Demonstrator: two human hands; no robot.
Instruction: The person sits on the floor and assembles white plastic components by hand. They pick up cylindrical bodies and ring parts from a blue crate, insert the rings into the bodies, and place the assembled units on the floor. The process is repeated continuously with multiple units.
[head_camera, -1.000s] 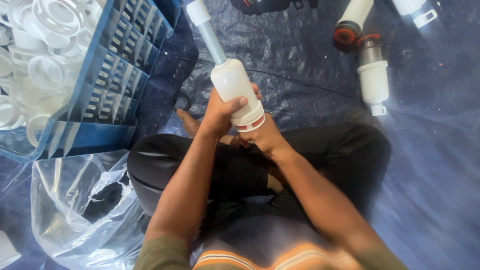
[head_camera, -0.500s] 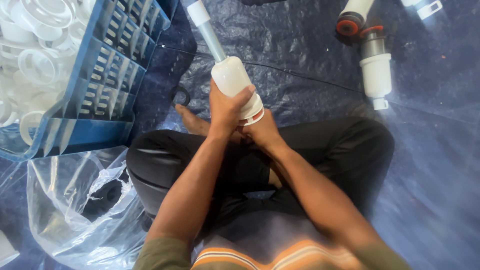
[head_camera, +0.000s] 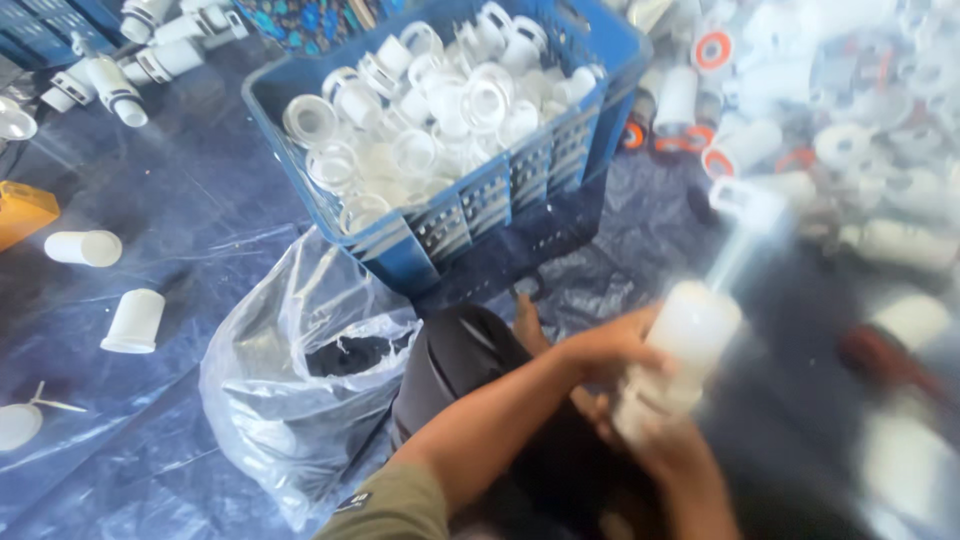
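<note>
**View swung left; both hands on the white cylinder at right**

Since the frame half a second back, I note the view has turned left: the blue crate (head_camera: 470, 215), then at the left edge, now sits far centre, and the white cylinder (head_camera: 675, 355) has moved to the near right, blurred.

From the left: two loose white cups (head_camera: 132, 320) lie on the blue tarp (head_camera: 180, 190). Next, a clear plastic bag (head_camera: 300, 400), slumped open, holds something dark I cannot identify. The crate behind it is filled nearly to the rim with white caps and rings (head_camera: 430, 120). Far right, a heap of white tube assemblies with orange ends (head_camera: 740, 150).

The left hand (head_camera: 600, 350) wraps the cylinder's middle; the right hand (head_camera: 670, 450) closes round its lower end. I judge the piece light, rigid plastic, smooth and liable to slip; the broad body is the best hold, not the thin stem (head_camera: 735, 255) above.
</note>
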